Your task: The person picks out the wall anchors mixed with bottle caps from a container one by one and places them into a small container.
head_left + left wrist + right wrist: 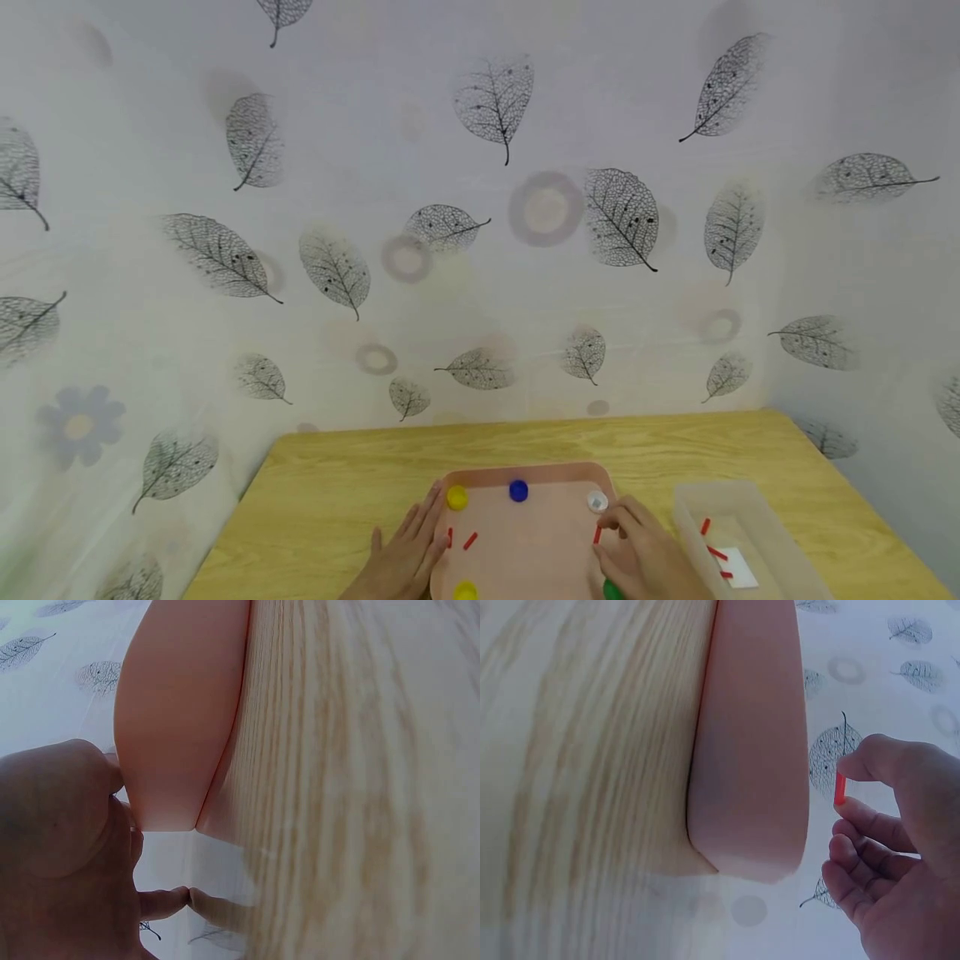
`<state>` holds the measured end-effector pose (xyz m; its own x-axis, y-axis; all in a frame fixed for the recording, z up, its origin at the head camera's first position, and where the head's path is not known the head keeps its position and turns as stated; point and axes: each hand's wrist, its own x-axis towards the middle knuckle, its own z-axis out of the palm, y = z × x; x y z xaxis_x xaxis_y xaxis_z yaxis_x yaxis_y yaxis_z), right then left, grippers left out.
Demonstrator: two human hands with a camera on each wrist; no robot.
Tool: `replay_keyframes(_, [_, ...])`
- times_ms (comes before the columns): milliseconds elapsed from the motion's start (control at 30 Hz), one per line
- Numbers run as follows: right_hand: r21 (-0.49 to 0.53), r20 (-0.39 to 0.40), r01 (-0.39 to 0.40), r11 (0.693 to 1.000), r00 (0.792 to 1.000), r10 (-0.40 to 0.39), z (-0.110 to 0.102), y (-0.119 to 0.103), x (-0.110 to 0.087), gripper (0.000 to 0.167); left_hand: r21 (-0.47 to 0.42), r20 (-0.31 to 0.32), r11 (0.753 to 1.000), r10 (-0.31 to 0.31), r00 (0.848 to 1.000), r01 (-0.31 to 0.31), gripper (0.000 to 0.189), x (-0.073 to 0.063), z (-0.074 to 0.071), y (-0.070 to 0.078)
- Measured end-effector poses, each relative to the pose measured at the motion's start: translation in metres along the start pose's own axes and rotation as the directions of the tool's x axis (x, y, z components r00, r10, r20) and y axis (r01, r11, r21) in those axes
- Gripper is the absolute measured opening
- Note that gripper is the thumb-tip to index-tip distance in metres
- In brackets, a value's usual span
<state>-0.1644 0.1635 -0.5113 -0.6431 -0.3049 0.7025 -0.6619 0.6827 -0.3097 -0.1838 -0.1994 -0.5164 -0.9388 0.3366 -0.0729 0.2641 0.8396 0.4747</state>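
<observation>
"What has the right hand [648,550] got there?"

"A red stick [597,535], pinched between thumb and fingertip. It's up above the right side of the pink tray [536,533]."

"And the left hand [401,554]?"

"That one lies against the tray's left side, fingers stretched out and a little apart, touching the rim."

"There's more red inside, I see."

"Yes, two loose red sticks [470,541] in the tray's left part. One is close by the left hand, the other slants just beside it."

"And those round caps?"

"A yellow cap [457,498] in the tray's far left corner, a blue cap [518,491] about midway along its far side, a white cap [597,502] in its far right corner. Then a second yellow cap [465,592] at the near left, and a green cap [612,590] at the near right, partly covered by the right hand."

"What's that beside it?"

"A pale box [787,542], right of the tray. Three more red sticks [717,553] and a white card [738,568] lie in it. Tray and box both sit on the wooden table [337,483]."
</observation>
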Motion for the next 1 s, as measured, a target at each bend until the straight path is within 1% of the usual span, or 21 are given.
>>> replay_keyframes(100, [-0.01, -0.021, 0.006, 1.0, 1.0, -0.006, -0.005, 0.005, 0.001, 0.042, -0.002, -0.005, 1.0, 0.0, 1.0, 0.0, 0.064, -0.001, 0.0, 0.0])
replay_keyframes(267, [0.01, -0.028, -0.001, 1.0, 1.0, 0.001, -0.016, 0.013, 0.001, 0.042, 0.008, -0.011, 1.0, -0.003, 1.0, 0.003, 0.064, -0.001, 0.001, -0.001])
replay_keyframes(333, [0.013, -0.029, -0.03, 0.999, 0.999, 0.03, -0.02, 0.015, 0.001, 0.041, 0.009, -0.008, 1.0, -0.006, 1.0, 0.006, 0.064, -0.001, 0.001, -0.001])
replay_keyframes(400, [0.002, -0.027, -0.079, 0.997, 0.997, 0.079, -0.025, 0.018, 0.0, 0.042, 0.012, -0.003, 1.0, -0.011, 1.0, 0.011, 0.064, 0.0, 0.001, 0.0])
replay_keyframes(500, [-0.038, -0.017, -0.16, 0.986, 0.987, 0.159, -0.032, 0.021, 0.0, 0.04, 0.02, 0.006, 0.999, -0.029, 1.0, 0.028, 0.066, 0.002, 0.001, 0.0])
replay_keyframes(567, [-0.063, -0.019, -0.194, 0.979, 0.981, 0.194, -0.036, 0.023, 0.0, 0.04, 0.024, 0.009, 0.999, -0.039, 0.999, 0.038, 0.066, 0.002, 0.001, -0.001])
replay_keyframes(667, [-0.088, -0.028, -0.222, 0.971, 0.975, 0.221, -0.042, 0.026, 0.001, 0.038, 0.022, 0.01, 0.999, -0.046, 0.999, 0.046, 0.067, 0.003, 0.002, -0.002])
replay_keyframes(767, [-0.1, -0.044, -0.234, 0.967, 0.972, 0.231, -0.047, 0.03, 0.001, 0.036, 0.018, 0.005, 0.999, -0.043, 0.999, 0.043, 0.067, 0.003, 0.004, -0.003])
replay_keyframes(1000, [-0.127, -0.054, -0.277, 0.952, 0.961, 0.273, -0.06, 0.04, -0.004, 0.033, 0.004, -0.004, 1.0, -0.025, 1.0, 0.025, 0.066, 0.003, 0.004, -0.003])
